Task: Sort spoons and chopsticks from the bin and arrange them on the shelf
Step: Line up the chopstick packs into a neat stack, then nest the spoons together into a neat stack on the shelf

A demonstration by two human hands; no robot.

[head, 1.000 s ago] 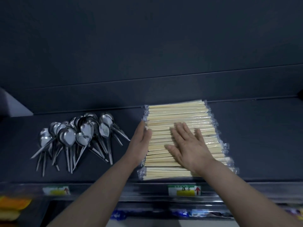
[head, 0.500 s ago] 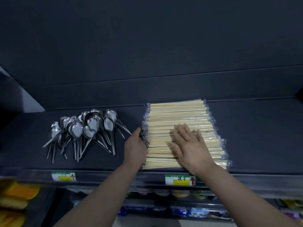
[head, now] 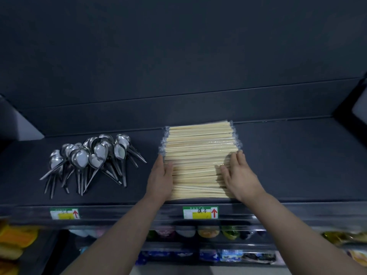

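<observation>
A flat stack of wrapped wooden chopsticks [head: 200, 155] lies on the dark shelf [head: 297, 165], right of centre. My left hand [head: 159, 178] presses with straight fingers against the stack's left ends. At the right ends, my right hand [head: 239, 174] lies flat, its fingers resting on the sticks. Both hands squeeze the stack between them. A fanned pile of metal spoons [head: 89, 157] sits on the shelf to the left, bowls toward the back, handles toward me.
Green price labels [head: 200, 212] with red arrows mark the shelf's front edge under each pile. Lower shelves hold packaged goods [head: 208, 232] and yellow items [head: 14, 243]. Bare shelf lies right of the chopsticks.
My right hand slid from the top middle of the stack to its right ends. My left hand stayed at the left ends. The view pulled back and tilted down slightly.
</observation>
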